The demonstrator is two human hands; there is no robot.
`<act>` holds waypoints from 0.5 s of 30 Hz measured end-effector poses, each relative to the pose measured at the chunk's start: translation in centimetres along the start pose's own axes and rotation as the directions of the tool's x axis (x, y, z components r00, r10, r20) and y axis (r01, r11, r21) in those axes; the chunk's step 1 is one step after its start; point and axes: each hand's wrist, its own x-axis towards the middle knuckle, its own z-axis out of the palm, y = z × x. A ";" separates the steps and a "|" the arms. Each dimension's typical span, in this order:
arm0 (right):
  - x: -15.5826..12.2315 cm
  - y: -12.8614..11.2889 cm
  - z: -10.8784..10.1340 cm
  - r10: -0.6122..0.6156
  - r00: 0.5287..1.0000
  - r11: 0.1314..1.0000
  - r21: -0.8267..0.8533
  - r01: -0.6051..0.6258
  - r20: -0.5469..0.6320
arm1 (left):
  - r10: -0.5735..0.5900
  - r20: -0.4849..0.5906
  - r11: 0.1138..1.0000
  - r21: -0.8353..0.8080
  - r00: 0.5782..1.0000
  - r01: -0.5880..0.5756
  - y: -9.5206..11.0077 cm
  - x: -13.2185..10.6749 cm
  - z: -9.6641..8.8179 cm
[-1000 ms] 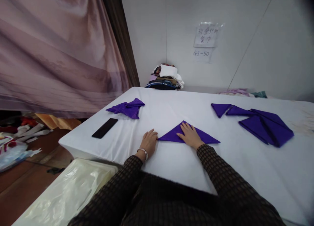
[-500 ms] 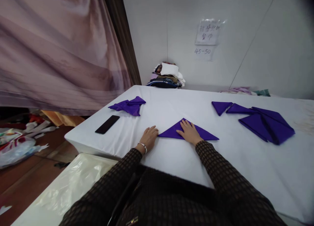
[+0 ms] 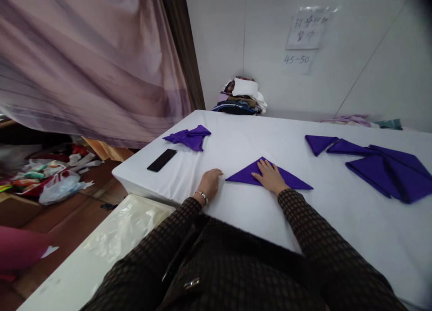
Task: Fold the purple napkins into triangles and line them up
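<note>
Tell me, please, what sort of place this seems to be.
Probably a simple indoor workroom: folded purple cloths lie on a white-covered table, handwritten papers hang on the wall, and a large curtain hangs at the left.

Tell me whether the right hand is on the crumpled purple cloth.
No, the right hand lies on the flat purple triangle, apart from the crumpled purple cloth.

Handwritten "45-50" on the lower wall sheet, partly blurred Chinese characters on the upper sheet.

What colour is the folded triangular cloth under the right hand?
The folded triangular cloth is purple, seen best in the head view.
</note>
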 end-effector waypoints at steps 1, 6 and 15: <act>0.0 0.0 0.0 0.001 1.000 1.000 -0.001 -0.001 0.001 | 0.032 -0.008 0.999 -0.014 0.999 -0.032 0.8 -0.5 0.0; -0.2 -0.3 -0.3 0.011 1.000 1.000 -0.018 -0.011 -0.011 | 0.274 0.120 0.962 -0.027 0.954 -0.273 5.8 -1.9 0.9; -0.2 -0.5 -0.4 0.009 1.000 1.000 -0.019 -0.010 -0.016 | 0.132 0.209 0.982 0.103 0.969 -0.156 5.4 -1.5 3.3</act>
